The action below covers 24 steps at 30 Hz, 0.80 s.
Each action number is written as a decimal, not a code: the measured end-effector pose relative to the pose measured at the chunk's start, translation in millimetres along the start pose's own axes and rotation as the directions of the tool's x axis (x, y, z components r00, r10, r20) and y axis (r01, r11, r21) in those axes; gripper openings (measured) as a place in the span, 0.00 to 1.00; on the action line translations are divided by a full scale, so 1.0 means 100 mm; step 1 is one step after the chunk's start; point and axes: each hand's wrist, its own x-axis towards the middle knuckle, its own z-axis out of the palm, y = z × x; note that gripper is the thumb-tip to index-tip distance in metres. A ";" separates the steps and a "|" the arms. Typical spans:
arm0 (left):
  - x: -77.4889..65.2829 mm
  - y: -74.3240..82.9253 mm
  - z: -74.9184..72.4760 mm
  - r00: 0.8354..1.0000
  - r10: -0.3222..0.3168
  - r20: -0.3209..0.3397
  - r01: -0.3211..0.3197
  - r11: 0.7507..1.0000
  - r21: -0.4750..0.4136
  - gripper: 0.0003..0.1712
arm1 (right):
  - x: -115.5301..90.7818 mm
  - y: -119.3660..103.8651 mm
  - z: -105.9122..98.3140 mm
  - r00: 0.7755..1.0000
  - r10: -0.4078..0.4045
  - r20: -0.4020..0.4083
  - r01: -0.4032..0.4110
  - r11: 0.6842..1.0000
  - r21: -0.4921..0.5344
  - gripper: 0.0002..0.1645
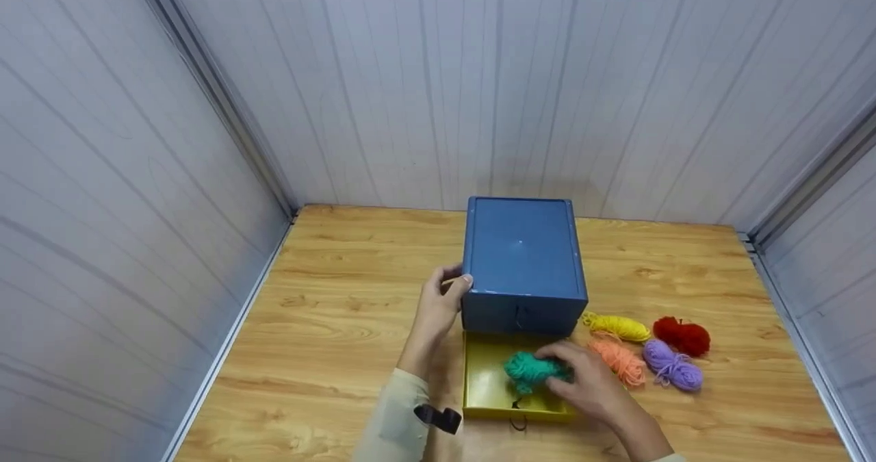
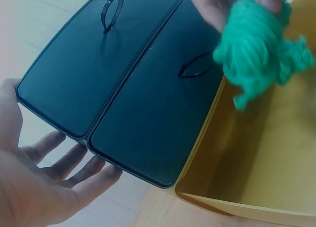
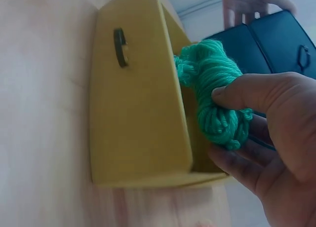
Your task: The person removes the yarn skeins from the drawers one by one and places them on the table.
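A dark blue cabinet box [image 1: 525, 250] has two drawer fronts with dark loop handles, seen in the left wrist view. Its lowest drawer, a yellow one [image 1: 484, 373], is pulled out towards me. My left hand [image 1: 438, 308] rests against the cabinet's left side, thumb at the top front corner and fingers along the side. Over the yellow drawer, my right hand [image 1: 590, 381] pinches a skein of green yarn [image 3: 215, 89] between thumb and fingers. The right wrist view shows the skein at the drawer's opening; part of it is hidden by the hand.
Right of the cabinet and drawer lie more yarn skeins: yellow [image 1: 619, 327], orange [image 1: 621, 361], purple [image 1: 674, 366] and red [image 1: 683, 336]. All stand on a wooden tabletop [image 1: 342, 298], with pale panel walls [image 1: 410, 92] at the back and sides.
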 end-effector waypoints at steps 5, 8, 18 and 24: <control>0.00 0.01 0.01 1.000 0.010 -0.005 -0.010 1.000 -0.009 0.26 | -0.08 0.07 -0.13 0.999 0.012 -0.046 -0.012 1.000 -0.005 0.24; 0.00 0.02 0.01 1.000 0.010 -0.008 -0.010 1.000 -0.005 0.25 | -0.12 0.12 -0.18 0.997 0.021 -0.079 -0.022 1.000 -0.019 0.24; 0.01 0.02 0.02 1.000 0.020 -0.009 -0.020 1.000 -0.002 0.25 | -0.26 0.25 -0.37 0.981 0.124 -0.149 -0.123 0.992 0.018 0.27; -0.01 0.00 0.02 1.000 0.008 -0.011 -0.008 1.000 -0.018 0.25 | -0.37 0.35 -0.44 0.973 0.119 -0.195 -0.123 0.992 -0.007 0.27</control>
